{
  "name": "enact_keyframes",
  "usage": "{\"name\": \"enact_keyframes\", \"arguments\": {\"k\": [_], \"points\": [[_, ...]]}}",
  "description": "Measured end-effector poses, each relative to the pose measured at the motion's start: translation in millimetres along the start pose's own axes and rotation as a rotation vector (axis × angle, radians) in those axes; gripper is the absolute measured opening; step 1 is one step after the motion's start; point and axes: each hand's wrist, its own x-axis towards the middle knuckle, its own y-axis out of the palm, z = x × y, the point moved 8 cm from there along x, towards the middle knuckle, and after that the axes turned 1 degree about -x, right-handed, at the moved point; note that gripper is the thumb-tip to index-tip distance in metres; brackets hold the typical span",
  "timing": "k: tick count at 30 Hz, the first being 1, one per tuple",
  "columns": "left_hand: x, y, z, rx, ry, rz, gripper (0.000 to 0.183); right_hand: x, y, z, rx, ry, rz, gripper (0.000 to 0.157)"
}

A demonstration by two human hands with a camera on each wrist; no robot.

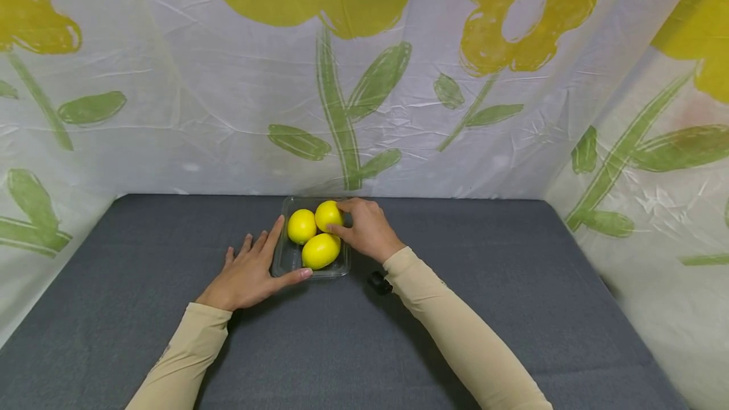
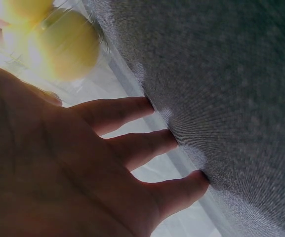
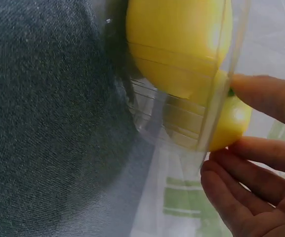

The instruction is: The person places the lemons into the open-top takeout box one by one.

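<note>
A clear plastic tray point(image 1: 331, 275) at the back middle of the table contains three yellow lemons. Thumb and fingers of my right hand point(image 1: 369, 229) pinch the back right lemon point(image 1: 328, 215), which shows above the tray's rim in the right wrist view. Another lemon point(image 1: 300, 226) lies at the back left, and the third lemon point(image 1: 321, 252) is nearest to me. My left hand point(image 1: 250, 277) is spread beside the tray, its index finger along the left wall and its thumb at the front rim. Its other straight fingers touch the cloth in the left wrist view.
Dark grey cloth point(image 1: 319, 347) covers the table. Behind it hangs a white curtain point(image 1: 188, 112) with yellow flowers and green leaves, which continues along both sides. A small black object point(image 1: 380, 283) shows under the right wrist.
</note>
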Motion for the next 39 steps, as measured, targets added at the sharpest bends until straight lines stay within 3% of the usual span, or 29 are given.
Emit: {"name": "enact_keyframes", "arguments": {"k": [10, 22, 28, 39], "points": [[0.3, 1.7, 1.3, -0.003, -0.001, 0.01, 0.117, -1.1, -1.1, -9.4, 0.162, 0.02, -0.045, 0.052], [0.1, 0.7, 1.3, 0.002, 0.004, 0.009, 0.117, -0.8, 7.2, -11.0, 0.173, -0.037, 0.006, 0.057], [-0.2, -0.2, 0.6, 0.003, 0.008, 0.008, 0.116, -3.2, 11.6, -13.0, 0.128, -0.036, 0.028, 0.059], [-0.4, 0.1, 1.0, 0.008, 0.007, 0.004, 0.116, -6.5, 16.7, -7.2, -0.087, -0.07, 0.064, 0.059]]}}
